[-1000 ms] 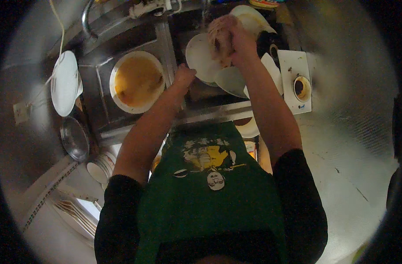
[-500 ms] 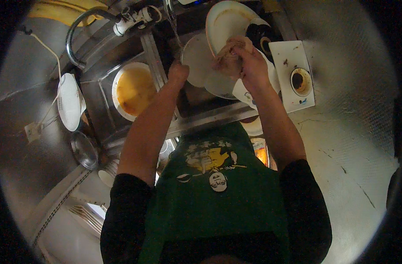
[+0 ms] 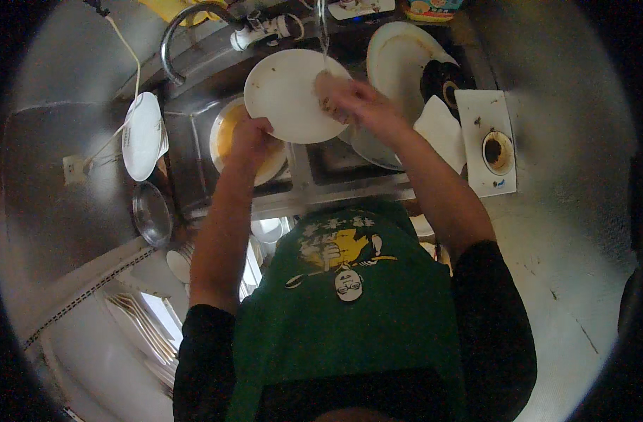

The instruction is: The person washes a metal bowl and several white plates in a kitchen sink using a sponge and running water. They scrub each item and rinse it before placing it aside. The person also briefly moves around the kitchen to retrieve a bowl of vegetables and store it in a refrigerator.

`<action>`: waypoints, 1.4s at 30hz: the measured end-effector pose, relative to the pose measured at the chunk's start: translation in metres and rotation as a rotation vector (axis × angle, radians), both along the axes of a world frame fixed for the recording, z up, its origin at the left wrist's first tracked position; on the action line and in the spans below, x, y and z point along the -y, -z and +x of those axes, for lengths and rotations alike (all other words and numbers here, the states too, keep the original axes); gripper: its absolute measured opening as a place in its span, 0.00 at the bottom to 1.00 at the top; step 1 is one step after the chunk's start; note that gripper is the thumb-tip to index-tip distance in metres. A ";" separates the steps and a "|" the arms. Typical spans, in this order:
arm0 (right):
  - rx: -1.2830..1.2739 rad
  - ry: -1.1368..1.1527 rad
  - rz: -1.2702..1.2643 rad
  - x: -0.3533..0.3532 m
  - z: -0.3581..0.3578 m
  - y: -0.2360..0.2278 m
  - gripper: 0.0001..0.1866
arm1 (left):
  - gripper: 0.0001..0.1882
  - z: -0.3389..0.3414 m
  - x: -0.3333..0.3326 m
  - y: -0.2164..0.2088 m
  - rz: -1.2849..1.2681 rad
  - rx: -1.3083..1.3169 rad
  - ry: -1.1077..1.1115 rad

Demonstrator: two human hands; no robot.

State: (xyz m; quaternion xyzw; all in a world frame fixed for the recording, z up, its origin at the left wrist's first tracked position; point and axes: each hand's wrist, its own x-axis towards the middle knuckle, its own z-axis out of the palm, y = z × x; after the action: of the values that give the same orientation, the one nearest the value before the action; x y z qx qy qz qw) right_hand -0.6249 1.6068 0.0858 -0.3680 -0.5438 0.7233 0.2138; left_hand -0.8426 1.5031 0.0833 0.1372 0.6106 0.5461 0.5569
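Note:
A round white plate (image 3: 290, 95) with a few brown specks is tilted up over the sink. Its lower left rim is gripped by my left hand (image 3: 252, 141), fingers hidden beneath. On the plate's right part, my right hand (image 3: 367, 105) presses a brownish scrubbing cloth (image 3: 330, 88), blurred by motion. A thin stream of water (image 3: 322, 32) falls from above onto or just behind the plate's top right edge. Behind my left hand, a white bowl (image 3: 226, 133) of yellow-orange liquid stands in the left basin, partly covered.
A curved faucet (image 3: 168, 53) arches at the upper left. Right of the sink lie an oval plate (image 3: 391, 53), a black dish (image 3: 441, 81) and a rectangular white dish (image 3: 474, 130) with a soiled round well. White plates (image 3: 142, 137) lean at the left wall, near a metal bowl (image 3: 152, 214).
The white plate has come up from the right basin and left, in my left hand. My right hand has brought the cloth left onto it. The whole view has shifted slightly.

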 end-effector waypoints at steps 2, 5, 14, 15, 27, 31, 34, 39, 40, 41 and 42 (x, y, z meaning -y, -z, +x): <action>0.396 -0.152 0.385 0.002 -0.014 0.014 0.19 | 0.26 0.015 0.008 0.000 0.083 0.027 -0.088; 0.669 -0.072 0.779 0.000 -0.027 0.036 0.20 | 0.27 0.034 0.016 -0.005 0.036 0.052 -0.077; 0.233 -0.122 0.668 0.003 -0.104 0.063 0.20 | 0.29 0.024 0.009 0.012 -0.029 0.067 0.072; 0.266 -0.286 0.739 0.015 -0.096 0.055 0.21 | 0.30 0.010 0.009 0.016 -0.038 0.084 0.064; -0.110 -0.124 -0.221 -0.062 -0.062 0.073 0.17 | 0.29 -0.037 0.024 -0.013 0.028 -0.103 -0.053; -0.333 -0.078 -0.514 -0.048 -0.056 0.091 0.18 | 0.25 -0.055 0.005 -0.001 -0.082 -0.036 -0.275; -0.444 0.251 -0.638 -0.010 -0.052 0.072 0.18 | 0.24 -0.025 -0.005 0.006 -0.055 0.145 -0.445; -0.245 0.502 -0.383 0.047 -0.047 0.089 0.19 | 0.24 0.050 -0.019 0.107 0.037 0.348 -0.463; -0.045 0.458 -0.318 0.048 -0.040 0.083 0.20 | 0.23 0.055 -0.017 0.099 0.014 0.380 -0.345; -0.176 0.407 -0.394 0.036 -0.024 0.067 0.19 | 0.22 0.055 -0.013 0.095 -0.006 0.411 -0.234; -0.299 0.356 -0.476 0.024 -0.008 0.048 0.19 | 0.22 0.041 -0.019 0.103 0.053 0.414 -0.153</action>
State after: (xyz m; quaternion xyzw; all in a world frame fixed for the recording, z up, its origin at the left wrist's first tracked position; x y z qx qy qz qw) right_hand -0.6329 1.5825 0.0374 -0.3867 -0.2494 0.8274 0.3221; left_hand -0.8018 1.5220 -0.0197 -0.0101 0.4772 0.6194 0.6234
